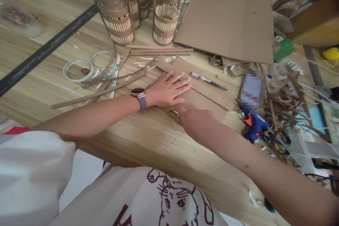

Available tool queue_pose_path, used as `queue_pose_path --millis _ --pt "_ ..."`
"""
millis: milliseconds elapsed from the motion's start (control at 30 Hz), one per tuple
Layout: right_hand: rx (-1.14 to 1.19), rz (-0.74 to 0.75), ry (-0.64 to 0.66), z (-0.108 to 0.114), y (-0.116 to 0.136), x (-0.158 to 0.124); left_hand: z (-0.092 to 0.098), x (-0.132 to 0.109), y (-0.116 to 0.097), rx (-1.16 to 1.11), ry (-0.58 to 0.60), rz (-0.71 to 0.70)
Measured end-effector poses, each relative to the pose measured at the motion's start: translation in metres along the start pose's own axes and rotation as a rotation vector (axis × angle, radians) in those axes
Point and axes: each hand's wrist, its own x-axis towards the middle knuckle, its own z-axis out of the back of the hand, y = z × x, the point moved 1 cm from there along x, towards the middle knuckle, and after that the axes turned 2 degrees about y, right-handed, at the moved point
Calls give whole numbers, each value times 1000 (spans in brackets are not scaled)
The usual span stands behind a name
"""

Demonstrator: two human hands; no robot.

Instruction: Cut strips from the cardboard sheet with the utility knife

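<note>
My left hand (169,90) lies flat with fingers spread on a piece of brown cardboard (202,102), a watch on its wrist. Close beside its thumb, my right hand (197,122) is closed around a craft knife (174,112). Only the knife's narrow front end and a bit of yellow show; its tip is at the near edge of the cardboard. A second cardboard piece (222,95) lies just beyond, and on it rests a pen (209,80) with a clear barrel. Small dark crumbs are scattered on the wood near my right hand.
Lantern-like stick-and-cardboard baskets (166,24) stand at the back. A large cardboard sheet (227,21) lies behind the pen. Tape rolls (78,70) and cardboard strips (97,93) are at left. At right are a blue glue gun (255,125), a phone-like object (251,90) and tangled scraps (288,95).
</note>
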Motion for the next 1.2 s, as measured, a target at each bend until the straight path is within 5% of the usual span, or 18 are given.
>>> queue_pose_path --millis 1200 --pt "-38 -18 9 -14 -6 0 2 0 3 -17 66 -25"
